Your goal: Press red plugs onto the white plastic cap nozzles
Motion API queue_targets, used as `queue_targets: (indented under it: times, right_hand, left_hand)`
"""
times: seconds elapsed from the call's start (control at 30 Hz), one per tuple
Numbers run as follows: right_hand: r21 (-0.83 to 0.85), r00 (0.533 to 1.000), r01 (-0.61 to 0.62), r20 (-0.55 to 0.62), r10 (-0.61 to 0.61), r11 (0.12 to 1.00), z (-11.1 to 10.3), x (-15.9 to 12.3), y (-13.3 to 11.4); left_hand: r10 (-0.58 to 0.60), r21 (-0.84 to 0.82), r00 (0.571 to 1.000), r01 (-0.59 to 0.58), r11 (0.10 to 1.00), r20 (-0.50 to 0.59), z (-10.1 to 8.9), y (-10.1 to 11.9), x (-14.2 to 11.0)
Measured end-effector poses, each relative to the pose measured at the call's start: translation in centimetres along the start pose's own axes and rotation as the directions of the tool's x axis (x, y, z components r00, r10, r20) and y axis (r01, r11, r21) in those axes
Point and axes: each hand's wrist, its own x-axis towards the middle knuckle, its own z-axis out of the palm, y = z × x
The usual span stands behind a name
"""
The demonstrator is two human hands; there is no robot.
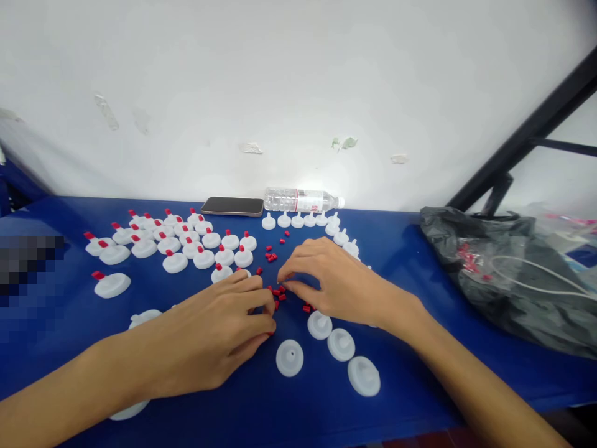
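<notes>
My left hand [228,326] is closed, thumb and fingers pinched together at a small red cap that barely shows at the fingertips. Just beyond it lies a loose pile of small red caps [282,297] on the blue table. Over the right side of this pile hovers my right hand [329,277], its thumb and forefinger slightly apart with nothing visible between them. A white funnel-shaped plastic piece [290,358] without a cap lies nearest, below the pile. Further uncapped pieces [341,344] curve around my right hand. Part of the pieces under my left forearm is hidden.
Several white pieces with red caps [175,261] stand grouped at the left. A phone [232,206] and a clear plastic bottle [303,200] lie along the wall. A dark plastic bag [489,298] and a white cable occupy the right side, beside a black metal frame [517,137].
</notes>
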Motion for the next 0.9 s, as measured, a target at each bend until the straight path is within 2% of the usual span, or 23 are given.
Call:
queue_targets:
  times: [0.13, 0.23, 0.33, 0.43, 0.6, 0.77, 0.9]
  right_hand:
    - [0.128, 0.999, -0.023, 0.033, 0.019, 0.991, -0.6, -0.2, 0.1]
    - [0.256, 0.995, -0.03, 0.1, 0.004, 0.966, -1.3, -0.4, 0.1]
    - [0.315, 0.986, -0.046, 0.168, -0.008, 0.948, -2.0, -0.6, -0.2]
    - [0.368, 0.97, -0.056, 0.239, -0.036, 0.928, -2.4, -0.8, -0.7]
    - [0.486, 0.928, -0.089, 0.358, -0.105, 0.87, -2.1, -0.9, -1.4]
    - [0.511, 0.923, -0.032, 0.345, -0.171, 0.859, -1.4, -0.6, -1.5]
    - [0.475, 0.961, 0.003, 0.242, -0.133, 0.88, -1.6, -0.3, -1.4]
  left_hand:
    - [-0.028, -0.095, 0.999, 0.025, 0.995, -0.029, -0.7, 0.2, 0.1]
    - [-0.02, -0.132, 0.992, 0.004, 0.991, -0.126, -1.5, 0.1, 0.3]
    - [0.001, -0.122, 0.965, -0.034, 0.992, -0.262, -2.0, -0.5, 0.5]
    - [-0.031, -0.113, 0.926, -0.013, 0.994, -0.375, -2.1, -1.4, 0.5]
    - [-0.13, -0.137, 0.9, 0.079, 0.987, -0.416, -1.9, -2.3, 0.3]
    - [-0.097, -0.182, 0.907, 0.023, 0.983, -0.41, -1.8, -1.8, 0.4]
    - [-0.169, -0.222, 0.889, 0.078, 0.972, -0.426, -1.9, -1.4, 0.6]
